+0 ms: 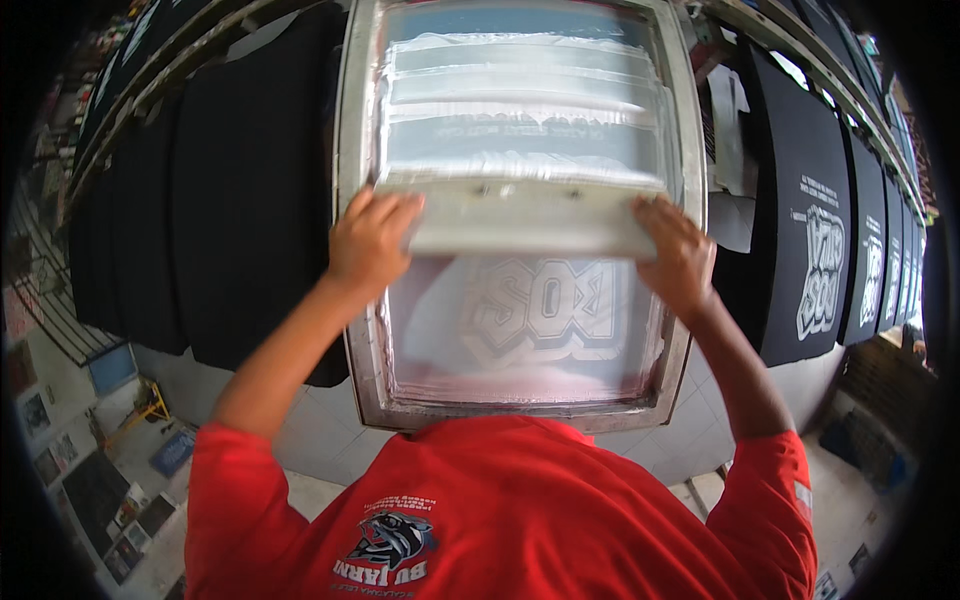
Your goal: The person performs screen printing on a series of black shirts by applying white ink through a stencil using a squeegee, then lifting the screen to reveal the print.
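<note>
A wide, pale squeegee (530, 218) lies across a framed printing screen (362, 150). My left hand (370, 235) grips its left end, and my right hand (678, 250) grips its right end, fingers over the top edge. White ink (520, 108) is spread in bands over the far part of the mesh, with a ridge along the squeegee's far side. On the near part of the mesh a block-letter design (545, 312) shows through. What lies under the screen is hidden.
Black shirts on boards (255, 200) line up to the left. At the right, more black shirts (800, 215) carry white prints, several in a row. Metal rails (810, 55) run behind them. Below is a tiled surface (325, 425).
</note>
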`<state>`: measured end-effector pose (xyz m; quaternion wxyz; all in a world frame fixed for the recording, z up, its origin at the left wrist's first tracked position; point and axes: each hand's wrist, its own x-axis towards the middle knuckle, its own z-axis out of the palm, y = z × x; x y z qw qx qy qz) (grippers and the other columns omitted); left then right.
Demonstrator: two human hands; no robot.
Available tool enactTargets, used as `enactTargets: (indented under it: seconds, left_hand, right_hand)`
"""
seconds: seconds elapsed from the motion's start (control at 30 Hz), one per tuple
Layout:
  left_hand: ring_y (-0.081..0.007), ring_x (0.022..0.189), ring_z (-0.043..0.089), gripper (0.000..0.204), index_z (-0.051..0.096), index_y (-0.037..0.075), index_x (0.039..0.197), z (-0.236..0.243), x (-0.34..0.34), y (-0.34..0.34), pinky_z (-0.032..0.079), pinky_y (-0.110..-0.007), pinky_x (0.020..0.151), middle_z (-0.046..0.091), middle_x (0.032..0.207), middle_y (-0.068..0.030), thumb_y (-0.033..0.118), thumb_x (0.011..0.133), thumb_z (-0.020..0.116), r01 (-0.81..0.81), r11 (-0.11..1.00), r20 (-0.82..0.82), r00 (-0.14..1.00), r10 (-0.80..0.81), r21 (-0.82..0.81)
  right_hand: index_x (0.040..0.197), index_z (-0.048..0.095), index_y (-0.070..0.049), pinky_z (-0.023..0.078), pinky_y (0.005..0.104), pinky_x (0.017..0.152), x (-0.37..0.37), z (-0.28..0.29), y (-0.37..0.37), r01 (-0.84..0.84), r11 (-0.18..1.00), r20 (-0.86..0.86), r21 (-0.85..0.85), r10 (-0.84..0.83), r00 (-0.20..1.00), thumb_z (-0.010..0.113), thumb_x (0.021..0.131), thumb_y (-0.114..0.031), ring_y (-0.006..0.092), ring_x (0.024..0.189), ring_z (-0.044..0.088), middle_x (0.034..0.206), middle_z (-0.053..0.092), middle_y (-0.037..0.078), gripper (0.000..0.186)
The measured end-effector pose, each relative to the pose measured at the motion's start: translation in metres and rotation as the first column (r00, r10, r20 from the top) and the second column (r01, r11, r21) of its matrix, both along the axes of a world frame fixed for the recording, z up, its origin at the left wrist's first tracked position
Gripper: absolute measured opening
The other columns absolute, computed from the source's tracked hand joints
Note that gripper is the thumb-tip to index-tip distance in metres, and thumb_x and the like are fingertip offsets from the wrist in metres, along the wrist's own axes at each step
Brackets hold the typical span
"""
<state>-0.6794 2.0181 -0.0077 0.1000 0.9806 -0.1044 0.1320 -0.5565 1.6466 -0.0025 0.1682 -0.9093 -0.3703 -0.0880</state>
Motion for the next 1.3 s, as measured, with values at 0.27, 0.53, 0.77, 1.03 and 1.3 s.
enactTargets:
  seconds: [0.27,0.53,0.77,1.03,1.3]
  left_hand:
    - [-0.0289,0.087,0.069,0.037,0.073,0.009,0.101,0.041,0.167,0.059,0.056,-0.04,0.074,0.072,0.094,-0.0156,0.017,0.064,0.075,-0.112,0.993,-0.377,0.921,0.095,-0.025]
    - [-0.0264,0.073,0.067,0.039,0.071,-0.002,0.096,0.065,0.218,0.071,0.052,-0.036,0.071,0.071,0.082,-0.0177,0.018,0.063,0.076,0.005,0.994,-0.537,0.842,-0.062,-0.107]
    - [-0.0278,0.101,0.064,0.027,0.075,0.015,0.099,0.005,0.083,0.014,0.054,-0.039,0.085,0.071,0.099,-0.0052,0.01,0.072,0.074,-0.124,0.992,0.063,0.99,0.126,-0.038]
    - [-0.0317,0.093,0.065,0.037,0.074,0.009,0.101,0.071,-0.016,-0.018,0.054,-0.041,0.082,0.071,0.097,-0.0108,0.0,0.065,0.074,-0.038,0.992,0.03,0.999,0.042,-0.118]
    - [-0.0296,0.096,0.063,0.042,0.071,0.007,0.104,0.06,-0.209,-0.077,0.054,-0.039,0.081,0.07,0.1,-0.0079,0.0,0.063,0.071,-0.014,0.98,-0.262,0.964,-0.04,-0.2]
  right_hand:
    - [0.114,0.071,-0.008,0.055,0.0411,0.087,0.173,0.045,0.052,-0.027,0.953,-0.152,-0.301,-0.02,0.988,0.072,0.066,-0.025,0.0364,0.095,0.069,0.105,0.07,0.023,0.051]
    - [0.113,0.07,-0.002,0.053,0.0418,0.086,0.221,0.074,0.073,-0.076,0.929,-0.493,-0.362,-0.122,0.861,0.082,0.055,-0.03,0.035,0.097,0.068,0.109,0.07,0.02,0.065]
    - [0.114,0.072,-0.02,0.055,0.04,0.086,0.089,0.001,0.024,0.066,0.997,0.027,-0.046,-0.064,0.998,0.068,0.073,-0.015,0.0307,0.094,0.07,0.104,0.072,0.01,0.042]
    - [0.108,0.074,-0.015,0.055,0.0414,0.08,-0.018,0.088,-0.012,0.092,0.989,-0.083,-0.117,-0.102,0.991,0.071,0.071,-0.012,0.0312,0.087,0.07,0.101,0.073,0.01,0.037]
    - [0.102,0.072,-0.008,0.057,0.0379,0.085,-0.225,0.062,-0.078,0.055,0.995,-0.312,-0.086,-0.079,0.947,0.069,0.06,0.001,0.026,0.102,0.069,0.106,0.073,0.007,0.043]
